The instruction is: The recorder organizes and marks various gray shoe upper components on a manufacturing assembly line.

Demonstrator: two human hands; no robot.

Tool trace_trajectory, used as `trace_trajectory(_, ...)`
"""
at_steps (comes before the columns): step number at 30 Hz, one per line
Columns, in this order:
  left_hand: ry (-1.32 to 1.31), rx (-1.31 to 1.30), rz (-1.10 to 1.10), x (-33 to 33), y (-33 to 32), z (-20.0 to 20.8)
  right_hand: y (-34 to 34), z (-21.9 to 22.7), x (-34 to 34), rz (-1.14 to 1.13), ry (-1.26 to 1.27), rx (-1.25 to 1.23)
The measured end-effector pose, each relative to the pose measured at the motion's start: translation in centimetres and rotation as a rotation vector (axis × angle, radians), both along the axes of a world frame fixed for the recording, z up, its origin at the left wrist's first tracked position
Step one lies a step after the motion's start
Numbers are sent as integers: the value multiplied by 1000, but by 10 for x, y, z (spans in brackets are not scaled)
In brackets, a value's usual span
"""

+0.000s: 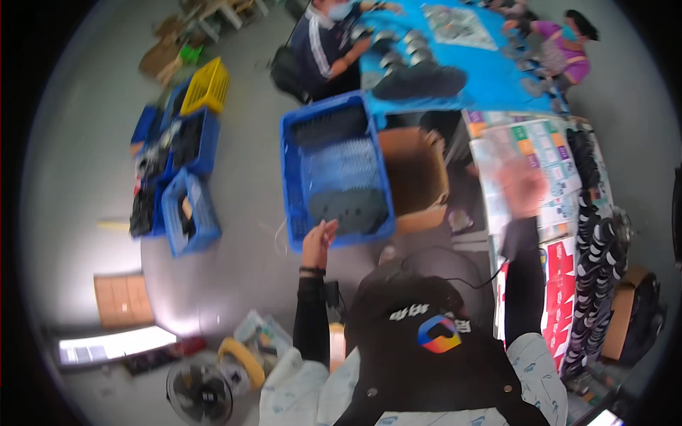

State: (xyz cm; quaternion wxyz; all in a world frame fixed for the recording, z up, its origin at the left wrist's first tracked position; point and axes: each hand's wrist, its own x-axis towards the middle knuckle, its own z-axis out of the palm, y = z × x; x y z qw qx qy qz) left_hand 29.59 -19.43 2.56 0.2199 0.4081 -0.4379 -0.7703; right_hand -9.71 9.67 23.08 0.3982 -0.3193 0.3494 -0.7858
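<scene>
My left hand (321,243) is raised at the near edge of a blue plastic crate (285,170), its fingers apart and nothing visible in them. In the crate, dark grey flat pieces (348,211) lie at the near end and a black bundle (330,128) at the far end. My right hand (524,186) is smeared by motion above printed sheets (561,153) on the table to the right. Whether its fingers hold anything does not show. An open cardboard box (419,224) stands between the crate and that table.
Rows of black-and-white curved parts (595,263) line the table's right edge. Ahead, two people sit at a blue-covered table (490,67) with grey parts and a dark heap (419,82). Blue crates (190,220) and a yellow crate (206,86) stand left; a fan (200,396) is lower left.
</scene>
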Motion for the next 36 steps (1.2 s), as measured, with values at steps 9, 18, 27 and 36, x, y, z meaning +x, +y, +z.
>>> trace_trajectory(9,-834,-556,-62,75,-117,-198,-71,-38,85,551,868,808)
trace_trajectory(18,-621,-413,-499,-191,-114,-135,105,-107,103,-242,420,1425)
trace_trajectory(27,-1268,-850,-921,-175,-108,-188,228,-89,196,-450,136,1640)
trace_trajectory(36,-1371,-963,-1020,-165,-92,-199,207,-86,199,-586,144,1586)
